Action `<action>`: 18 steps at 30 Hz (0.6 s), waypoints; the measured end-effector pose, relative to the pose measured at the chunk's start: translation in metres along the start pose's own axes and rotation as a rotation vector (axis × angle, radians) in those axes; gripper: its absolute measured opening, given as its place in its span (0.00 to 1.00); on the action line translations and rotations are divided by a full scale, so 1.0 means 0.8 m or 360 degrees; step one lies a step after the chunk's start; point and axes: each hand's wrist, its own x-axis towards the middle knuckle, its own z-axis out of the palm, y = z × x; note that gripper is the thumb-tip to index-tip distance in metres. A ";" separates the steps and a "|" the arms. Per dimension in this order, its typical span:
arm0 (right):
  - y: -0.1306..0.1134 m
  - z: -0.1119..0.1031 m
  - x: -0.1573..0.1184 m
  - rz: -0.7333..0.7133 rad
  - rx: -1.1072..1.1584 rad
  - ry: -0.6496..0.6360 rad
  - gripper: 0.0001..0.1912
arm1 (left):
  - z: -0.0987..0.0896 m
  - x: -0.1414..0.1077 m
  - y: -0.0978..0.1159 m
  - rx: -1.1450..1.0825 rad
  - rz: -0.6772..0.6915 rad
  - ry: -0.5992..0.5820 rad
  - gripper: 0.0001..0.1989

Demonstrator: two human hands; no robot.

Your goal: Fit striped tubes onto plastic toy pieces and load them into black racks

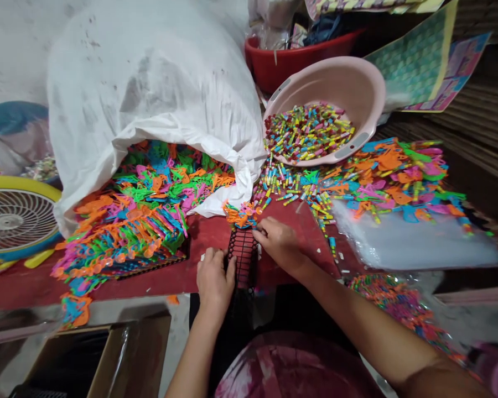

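In front of me lies a black plastic lattice strip [244,257] on a red tabletop [207,237]. My left hand [214,276] grips its left edge, with the fingers curled over the black bars. My right hand [276,243] presses in from the right at the strip's upper end, its fingertips against the lattice. A small bunch of orange, blue and green plastic pieces [240,215] sits at the far end of the strip, just beyond my fingers. Its exact attachment to the strip is hidden.
A white sack [149,94] spills neon plastic pieces [149,204] at left. A pink basin [336,94] holds small multicoloured tubes [307,132]. Loose pieces and tubes [390,177] lie on a clear plastic sheet [415,240] at right. A fan [12,221] stands at far left, and a cardboard box [103,359] sits below.
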 end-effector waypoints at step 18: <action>0.066 -0.061 -0.012 0.0100 0.0197 0.0059 0.09 | 0.016 -0.010 -0.001 -0.0362 -0.0085 0.0139 0.15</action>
